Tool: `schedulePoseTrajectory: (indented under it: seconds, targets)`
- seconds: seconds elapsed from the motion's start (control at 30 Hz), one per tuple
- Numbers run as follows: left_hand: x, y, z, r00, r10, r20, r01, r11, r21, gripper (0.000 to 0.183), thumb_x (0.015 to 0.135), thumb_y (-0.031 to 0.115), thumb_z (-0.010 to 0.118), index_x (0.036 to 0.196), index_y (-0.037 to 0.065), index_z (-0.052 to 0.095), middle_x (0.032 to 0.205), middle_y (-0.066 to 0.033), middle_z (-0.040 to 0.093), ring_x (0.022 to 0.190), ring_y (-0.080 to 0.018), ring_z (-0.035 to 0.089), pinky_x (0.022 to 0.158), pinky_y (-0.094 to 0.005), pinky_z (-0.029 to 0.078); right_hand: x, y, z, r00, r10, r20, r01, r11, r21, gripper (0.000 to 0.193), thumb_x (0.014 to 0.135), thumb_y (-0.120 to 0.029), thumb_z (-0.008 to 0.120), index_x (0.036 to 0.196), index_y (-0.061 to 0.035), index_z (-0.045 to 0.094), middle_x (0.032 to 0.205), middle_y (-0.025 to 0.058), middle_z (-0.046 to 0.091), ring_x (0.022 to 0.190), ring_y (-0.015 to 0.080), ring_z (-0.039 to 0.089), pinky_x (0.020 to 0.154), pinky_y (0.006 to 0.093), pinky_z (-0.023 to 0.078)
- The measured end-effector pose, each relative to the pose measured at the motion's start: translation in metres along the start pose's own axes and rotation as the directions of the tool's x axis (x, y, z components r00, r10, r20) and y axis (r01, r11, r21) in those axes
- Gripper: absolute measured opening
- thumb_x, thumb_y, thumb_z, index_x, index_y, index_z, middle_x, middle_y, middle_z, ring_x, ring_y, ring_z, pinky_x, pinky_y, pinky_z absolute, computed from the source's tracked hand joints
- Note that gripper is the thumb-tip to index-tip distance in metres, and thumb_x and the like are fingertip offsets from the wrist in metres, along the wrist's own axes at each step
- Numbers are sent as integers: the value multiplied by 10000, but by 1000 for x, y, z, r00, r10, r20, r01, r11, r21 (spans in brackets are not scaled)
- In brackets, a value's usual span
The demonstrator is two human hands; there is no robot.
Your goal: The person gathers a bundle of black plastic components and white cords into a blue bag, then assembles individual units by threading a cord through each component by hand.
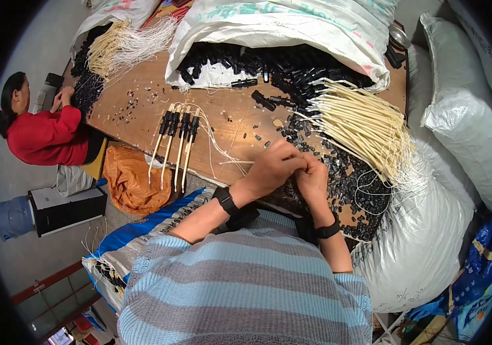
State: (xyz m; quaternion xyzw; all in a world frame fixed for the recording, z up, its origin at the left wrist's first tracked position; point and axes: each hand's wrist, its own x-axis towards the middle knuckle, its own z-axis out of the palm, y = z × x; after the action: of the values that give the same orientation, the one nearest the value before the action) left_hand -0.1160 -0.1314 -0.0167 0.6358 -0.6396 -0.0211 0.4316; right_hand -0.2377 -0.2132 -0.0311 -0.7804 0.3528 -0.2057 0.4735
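My left hand (273, 168) is closed in a pinch over the near edge of the wooden table. A cream sleeved wire (237, 162) sticks out to the left from under its fingers. My right hand (313, 179) is closed too, its fingertips meeting those of the left; whatever it grips is hidden. To the left, several cream sleeved wires with black connectors (184, 127) lie side by side, their ends overhanging the edge. A thick bundle of cream sleeved wires (361, 123) lies beyond my right hand. Small black parts (366, 190) are heaped beside that hand.
An open white woven sack (280, 26) spills black connectors (263, 100) at the back. Full white sacks (424, 241) crowd the right side. At the far left, a person in red (47, 129) works by another wire bundle (108, 54). An orange bag (133, 181) sits below the table.
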Motion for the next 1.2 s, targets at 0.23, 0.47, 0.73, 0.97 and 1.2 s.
schedulePoseTrajectory:
  seconds: [0.23, 0.47, 0.73, 0.97, 1.2]
  targets:
    - [-3, 1, -11, 683, -697, 217, 664, 470, -582, 245, 735, -98, 628, 947, 6, 695, 809, 17, 649, 690, -13, 552, 619, -166, 445, -6, 1, 0, 910, -387, -149, 287, 847, -448, 119, 840, -123, 649, 957, -108, 642, 659, 121, 614, 528, 300, 603, 480, 367, 458]
    - [-7, -8, -9, 742, -645, 182, 645, 612, -457, 201, 726, -78, 641, 893, 15, 702, 782, 25, 638, 672, -15, 527, 586, -177, 430, -11, -4, 2, 869, -478, -127, 410, 840, -354, 147, 828, -119, 691, 968, -100, 653, 655, 105, 618, 492, 250, 588, 464, 338, 442]
    - [1, -11, -18, 944, -239, -229, 238, 971, -32, 253, 595, -27, 634, 830, 51, 691, 770, -61, 632, 721, -248, 589, 657, -306, 470, -5, -18, -15, 978, -183, -101, 131, 913, -386, 196, 817, -191, 738, 958, -73, 670, 527, 19, 533, 443, 180, 543, 422, 313, 398]
    - [8, -17, -31, 948, -150, 281, 155, 988, 5, 411, 613, -9, 642, 1012, 87, 665, 892, -106, 680, 851, -281, 654, 726, -357, 520, -2, -15, -43, 910, 242, 336, -390, 775, 497, 221, 872, -57, 603, 1070, -45, 698, 597, -8, 593, 446, 46, 433, 426, 222, 325]
    - [-1, -16, -28, 908, -316, 275, 350, 933, -81, 369, 632, 2, 657, 991, 87, 670, 849, -127, 675, 763, -333, 644, 672, -385, 520, -13, -27, -38, 905, -371, 206, 424, 764, -486, 349, 774, -38, 621, 1090, -155, 712, 782, 130, 683, 632, 272, 655, 560, 331, 513]
